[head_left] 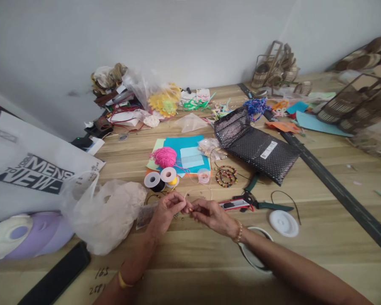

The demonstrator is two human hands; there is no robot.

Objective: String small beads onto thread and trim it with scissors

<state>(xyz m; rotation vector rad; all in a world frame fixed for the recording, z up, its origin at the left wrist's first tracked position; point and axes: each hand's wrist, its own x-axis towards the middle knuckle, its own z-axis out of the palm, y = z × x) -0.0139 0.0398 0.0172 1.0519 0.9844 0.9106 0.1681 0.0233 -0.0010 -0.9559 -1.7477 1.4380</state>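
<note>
Our left hand (165, 210) and right hand (212, 214) each keep a pinched grip on the cord (186, 197), just above the surface (193, 262). If the pinch slackens, we may drop it; beyond, the spools (160, 178) could snag it.

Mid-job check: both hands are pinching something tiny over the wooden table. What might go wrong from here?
The thin pale cord pinched between left hand and right hand may slip, and anything threaded on it would scatter over the wooden table. The right hand sits close to the red-and-white cutter and green-handled pliers; a sideways move may catch them.
</note>
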